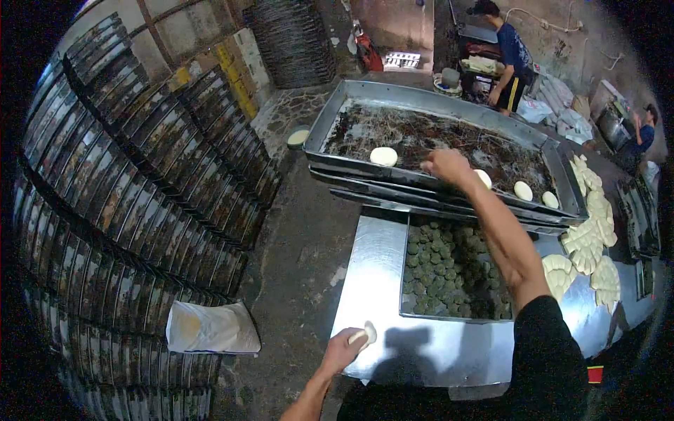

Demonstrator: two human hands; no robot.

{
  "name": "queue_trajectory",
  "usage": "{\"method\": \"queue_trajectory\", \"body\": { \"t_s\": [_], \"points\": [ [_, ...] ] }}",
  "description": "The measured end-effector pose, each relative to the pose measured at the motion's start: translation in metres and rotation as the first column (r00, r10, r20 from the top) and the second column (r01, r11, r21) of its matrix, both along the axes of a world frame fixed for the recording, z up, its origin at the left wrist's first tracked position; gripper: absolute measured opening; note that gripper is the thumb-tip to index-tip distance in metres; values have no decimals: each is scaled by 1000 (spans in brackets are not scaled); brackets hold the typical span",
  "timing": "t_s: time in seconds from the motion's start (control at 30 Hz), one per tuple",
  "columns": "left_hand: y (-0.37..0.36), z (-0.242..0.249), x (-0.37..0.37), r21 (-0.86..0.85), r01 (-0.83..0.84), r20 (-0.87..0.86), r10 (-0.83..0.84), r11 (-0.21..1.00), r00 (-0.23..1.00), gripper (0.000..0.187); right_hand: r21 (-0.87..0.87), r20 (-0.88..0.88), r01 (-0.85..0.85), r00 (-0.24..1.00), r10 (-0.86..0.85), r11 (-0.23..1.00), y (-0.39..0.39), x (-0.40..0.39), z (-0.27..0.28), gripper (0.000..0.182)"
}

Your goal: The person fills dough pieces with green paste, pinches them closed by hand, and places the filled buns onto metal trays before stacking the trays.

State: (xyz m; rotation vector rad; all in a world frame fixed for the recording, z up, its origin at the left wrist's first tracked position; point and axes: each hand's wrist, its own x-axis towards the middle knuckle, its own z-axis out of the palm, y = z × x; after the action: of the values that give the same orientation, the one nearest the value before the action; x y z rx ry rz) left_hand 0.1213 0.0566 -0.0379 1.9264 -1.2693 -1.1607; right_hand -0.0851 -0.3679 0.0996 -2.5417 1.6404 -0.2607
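My left hand (342,353) is closed around a pale piece of dough (368,332), low over the left front corner of the metal table (368,259). Out over the front part of a large greasy baking tray (421,126) is my right hand (448,167), its fingers curled together; whatever they hold, if anything, is hidden. Along the tray's near side lie several flattened round dough pieces, one dough disc (383,156) left of my right hand and another disc (482,179) partly behind my wrist. Below my right forearm sits a shallow tray of dark green filling balls (435,270).
Slabs of cut dough (591,217) lie on the table's right side. Stacked dark trays (133,154) fill the left, with a white sack (213,327) by them. One person (512,52) bends at the back; another person (642,130) is at far right.
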Motion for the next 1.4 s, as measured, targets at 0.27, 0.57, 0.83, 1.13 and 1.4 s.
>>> {"method": "queue_trajectory", "body": {
  "t_s": [0.27, 0.57, 0.83, 1.13, 1.4],
  "points": [
    [-7, -48, 24, -249, 261, 40, -259, 933, 965, 27, 562, 211, -595, 775, 596, 574, 314, 72, -89, 47],
    [79, -5, 123, 47, -65, -192, 73, 997, 979, 30, 413, 150, -339, 941, 304, 845, 375, 93, -125, 54],
    [5, 79, 36, -462, -534, -425, 352, 708, 834, 27, 233, 916, -159, 368, -162, 959, 403, 159, -49, 30],
    [3, 52, -3, -332, -395, -531, 176, 856, 829, 23, 337, 800, 8, 524, -291, 942, 380, 65, -39, 31],
    [-11, 9, -1, -22, -191, -657, 130, 981, 743, 32, 25, 567, -419, 753, 333, 908, 360, -10, -131, 31]
  ]
}}
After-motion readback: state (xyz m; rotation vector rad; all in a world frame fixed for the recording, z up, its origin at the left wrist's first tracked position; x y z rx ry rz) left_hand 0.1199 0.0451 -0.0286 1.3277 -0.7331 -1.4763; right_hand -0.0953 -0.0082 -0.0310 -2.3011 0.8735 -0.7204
